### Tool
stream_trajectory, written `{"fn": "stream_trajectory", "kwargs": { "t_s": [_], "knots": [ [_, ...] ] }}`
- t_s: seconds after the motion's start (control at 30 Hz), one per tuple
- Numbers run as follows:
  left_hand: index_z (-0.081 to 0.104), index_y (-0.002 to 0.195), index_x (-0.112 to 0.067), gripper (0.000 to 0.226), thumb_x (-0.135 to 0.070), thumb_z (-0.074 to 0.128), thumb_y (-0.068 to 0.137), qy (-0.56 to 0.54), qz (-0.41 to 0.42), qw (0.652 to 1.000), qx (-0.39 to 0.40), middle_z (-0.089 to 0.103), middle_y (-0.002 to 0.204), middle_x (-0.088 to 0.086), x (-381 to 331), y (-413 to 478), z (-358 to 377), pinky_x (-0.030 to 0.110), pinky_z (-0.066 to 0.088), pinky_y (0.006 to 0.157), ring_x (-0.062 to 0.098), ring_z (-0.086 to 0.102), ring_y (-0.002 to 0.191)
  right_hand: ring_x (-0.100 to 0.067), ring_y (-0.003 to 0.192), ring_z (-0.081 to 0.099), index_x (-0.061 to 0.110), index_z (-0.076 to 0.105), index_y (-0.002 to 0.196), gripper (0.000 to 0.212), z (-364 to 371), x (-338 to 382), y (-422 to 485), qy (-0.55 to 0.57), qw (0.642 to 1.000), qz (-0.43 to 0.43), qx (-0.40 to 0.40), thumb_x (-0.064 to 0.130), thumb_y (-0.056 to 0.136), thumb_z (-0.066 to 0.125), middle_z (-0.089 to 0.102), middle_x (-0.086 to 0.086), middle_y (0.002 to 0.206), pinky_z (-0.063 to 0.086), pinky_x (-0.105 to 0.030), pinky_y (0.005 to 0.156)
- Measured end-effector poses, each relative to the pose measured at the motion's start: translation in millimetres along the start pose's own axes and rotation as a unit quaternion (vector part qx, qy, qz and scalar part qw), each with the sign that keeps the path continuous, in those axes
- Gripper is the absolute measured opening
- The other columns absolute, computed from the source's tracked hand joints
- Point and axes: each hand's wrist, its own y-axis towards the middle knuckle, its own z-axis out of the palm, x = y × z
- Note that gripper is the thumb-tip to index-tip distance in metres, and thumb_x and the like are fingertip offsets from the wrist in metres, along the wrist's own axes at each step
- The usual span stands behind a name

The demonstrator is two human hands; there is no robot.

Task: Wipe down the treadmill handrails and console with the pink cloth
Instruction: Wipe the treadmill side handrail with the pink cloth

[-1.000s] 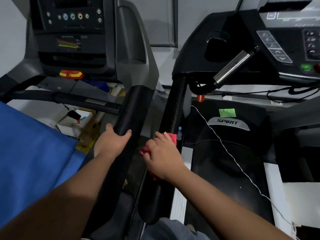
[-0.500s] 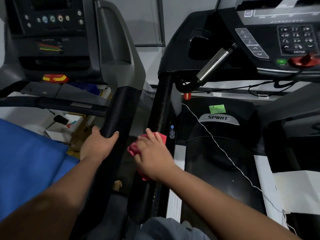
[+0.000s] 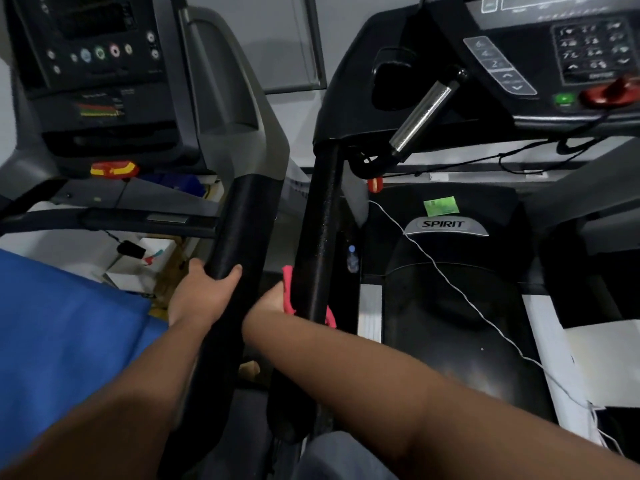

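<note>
**Between two treadmills, near end: handrail check**

L hand grasps black padded left-machine handrail, thumb over top, fingers round far-left side. R hand clamps crumpled pink cloth against left face of black padded right-machine handrail. Cloth wraps under rail and shows on both sides. R fingers hidden behind rail. Dark keypad console sits far right, well apart from cloth.

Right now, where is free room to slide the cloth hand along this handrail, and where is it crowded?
Free: the black handrail is bare from the pink cloth in the right hand up to the console. Crowded: the gap to the neighbouring rail, gripped by the left hand, is narrow; a small bottle sits beside the handrail.
</note>
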Motion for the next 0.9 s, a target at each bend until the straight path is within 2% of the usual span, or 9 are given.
{"fn": "stream_trajectory", "kwargs": {
  "t_s": [0.13,0.2,0.27,0.37,0.47,0.63,0.77,0.83,0.9],
  "knots": [
    [0.045,0.119,-0.016,0.059,-0.061,0.056,0.082,-0.004,0.000,1.000,0.002,0.063,0.109,0.011,0.0,-0.3,-0.4,0.037,0.045,0.075,0.034,0.061,0.097,-0.038,0.123,0.042,0.015,0.053,0.129,0.048,10.5,1.2,-6.0,0.111,0.984,-0.055,-0.126,0.044,0.091,0.046,0.059,-0.012,0.120,0.017,-0.069,0.103],
    [0.045,0.118,-0.015,0.058,-0.059,0.056,0.083,-0.010,0.002,1.000,0.004,0.062,0.108,0.010,-1.2,-1.4,-0.4,0.035,0.042,0.072,0.033,0.060,0.097,-0.033,0.121,0.046,0.016,0.051,0.132,0.044,19.5,-6.7,-18.3,0.166,0.951,-0.101,-0.241,0.038,0.096,0.037,0.063,-0.009,0.117,0.004,-0.063,0.109],
    [0.045,0.117,-0.015,0.057,-0.059,0.057,0.083,-0.017,0.004,1.000,0.003,0.062,0.108,0.010,-1.4,-1.0,-0.1,0.034,0.042,0.071,0.033,0.060,0.097,-0.031,0.121,0.047,0.014,0.053,0.127,0.043,34.0,-21.3,-36.3,0.199,0.914,-0.105,-0.336,0.038,0.096,0.035,0.063,-0.010,0.118,0.002,-0.054,0.115],
    [0.044,0.117,-0.015,0.058,-0.059,0.057,0.083,-0.014,0.004,1.000,0.002,0.062,0.107,0.010,-0.8,-1.3,-1.0,0.035,0.042,0.072,0.033,0.060,0.097,-0.029,0.124,0.043,0.009,0.057,0.121,0.044,54.6,-37.7,-49.1,0.299,0.837,-0.112,-0.445,0.040,0.093,0.043,0.059,-0.012,0.121,0.010,-0.042,0.116],
    [0.044,0.119,-0.014,0.058,-0.058,0.057,0.084,-0.014,0.005,1.000,0.002,0.059,0.101,0.007,-1.2,-3.3,-1.4,0.034,0.040,0.072,0.033,0.060,0.098,-0.028,0.121,0.049,0.008,0.067,0.102,0.041,73.4,-48.7,-46.2,0.428,0.718,-0.154,-0.527,0.038,0.086,0.044,0.067,-0.011,0.106,0.017,-0.037,0.112],
    [0.041,0.112,-0.017,0.049,-0.056,0.056,0.085,-0.022,0.011,1.000,0.014,0.053,0.090,0.002,-1.4,-3.3,-3.5,0.032,0.038,0.067,0.025,0.052,0.078,-0.016,0.135,0.033,0.014,0.064,0.115,0.043,123.9,-73.5,-14.2,0.571,0.547,-0.259,-0.555,0.020,0.079,0.041,0.055,0.000,0.128,0.017,-0.031,0.116],
    [0.040,0.113,-0.019,0.049,-0.057,0.054,0.085,-0.010,0.013,1.000,0.013,0.055,0.087,0.001,-0.9,-2.9,-3.8,0.032,0.040,0.064,0.024,0.052,0.074,0.003,0.128,0.022,0.043,0.054,0.118,0.043,138.1,-58.0,-13.9,0.685,0.476,-0.193,-0.516,0.028,0.081,0.039,0.027,0.016,0.130,0.015,-0.008,0.107],
    [0.040,0.114,-0.018,0.050,-0.057,0.054,0.086,-0.004,0.015,1.000,0.013,0.053,0.084,0.000,-1.4,-3.5,-4.2,0.032,0.038,0.061,0.023,0.050,0.072,0.004,0.127,0.024,0.047,0.054,0.112,0.039,131.4,-43.3,-22.7,0.753,0.422,-0.170,-0.476,0.033,0.079,0.040,0.026,0.017,0.127,0.018,-0.008,0.105],
    [0.041,0.114,-0.017,0.049,-0.056,0.054,0.087,-0.003,0.018,1.000,0.013,0.051,0.082,-0.001,-2.4,-4.3,-4.4,0.032,0.036,0.059,0.022,0.048,0.071,-0.003,0.128,0.027,0.041,0.058,0.106,0.033,122.2,-34.5,-31.0,0.768,0.412,-0.129,-0.473,0.034,0.075,0.047,0.030,0.012,0.128,0.024,-0.015,0.105]
  ]
}}
